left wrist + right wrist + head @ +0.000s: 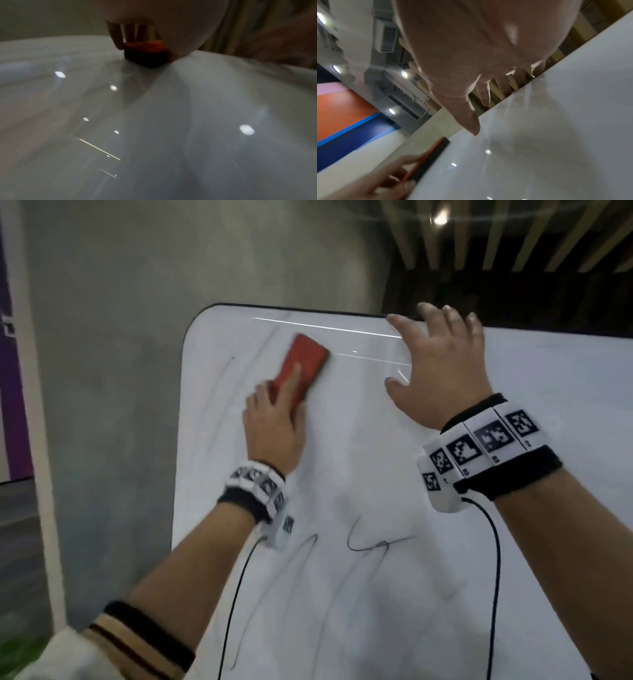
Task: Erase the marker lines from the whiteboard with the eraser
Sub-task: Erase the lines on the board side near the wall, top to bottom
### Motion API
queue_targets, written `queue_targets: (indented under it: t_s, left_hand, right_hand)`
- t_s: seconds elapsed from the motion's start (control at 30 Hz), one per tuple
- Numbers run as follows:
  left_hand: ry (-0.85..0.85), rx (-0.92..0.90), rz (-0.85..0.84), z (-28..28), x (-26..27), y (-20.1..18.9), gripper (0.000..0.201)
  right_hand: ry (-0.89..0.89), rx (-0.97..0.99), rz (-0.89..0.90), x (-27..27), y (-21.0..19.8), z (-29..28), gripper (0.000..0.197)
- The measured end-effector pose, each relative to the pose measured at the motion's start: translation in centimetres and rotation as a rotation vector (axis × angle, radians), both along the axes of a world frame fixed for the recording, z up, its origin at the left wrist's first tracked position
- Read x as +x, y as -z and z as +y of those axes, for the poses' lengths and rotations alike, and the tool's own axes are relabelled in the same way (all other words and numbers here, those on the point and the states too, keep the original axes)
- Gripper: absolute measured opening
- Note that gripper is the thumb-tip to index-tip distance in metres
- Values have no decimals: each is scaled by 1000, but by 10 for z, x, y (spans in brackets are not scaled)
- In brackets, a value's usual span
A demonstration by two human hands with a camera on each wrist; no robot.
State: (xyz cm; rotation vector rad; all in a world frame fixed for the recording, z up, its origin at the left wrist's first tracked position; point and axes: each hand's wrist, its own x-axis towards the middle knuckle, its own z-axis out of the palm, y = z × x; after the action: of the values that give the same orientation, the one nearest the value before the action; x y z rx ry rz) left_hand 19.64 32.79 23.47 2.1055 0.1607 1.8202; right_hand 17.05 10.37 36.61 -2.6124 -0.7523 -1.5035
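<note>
Up near its top-left corner, the whiteboard (359, 440) carries the red eraser (303, 368), gripped flat against it by the left hand (272, 426). Further right, the right hand (442, 364) lies spread, fingers over the top edge. Faint marker lines (366, 544) remain lower down.

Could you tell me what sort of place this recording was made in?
Probably an office or meeting space. A large whiteboard stands by a bare concrete wall, under a slatted ceiling with recessed spotlights and what looks like a mounted air-conditioning unit.
</note>
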Motion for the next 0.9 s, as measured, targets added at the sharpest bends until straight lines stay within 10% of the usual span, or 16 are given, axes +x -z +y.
queue_targets:
  t_s: [0.13,0.33,0.57,0.77,0.9]
  left_hand:
    - [-102,-364,76,44,12,-57,60]
    - [57,214,-51,10,3,-30,54]
    - [-66,-489,21,109,24,-47,57]
    - [103,244,-59,56,16,13,51]
    - [14,-349,-106,139,40,-1,60]
  right_hand:
    - [71,28,-87,13,-3,16,76]
    - [55,1,-160,23,6,45,76]
    - [87,-6,-146,24,6,43,76]
    - [90,34,-116,26,5,44,80]
    - [87,30,-127,25,7,44,80]
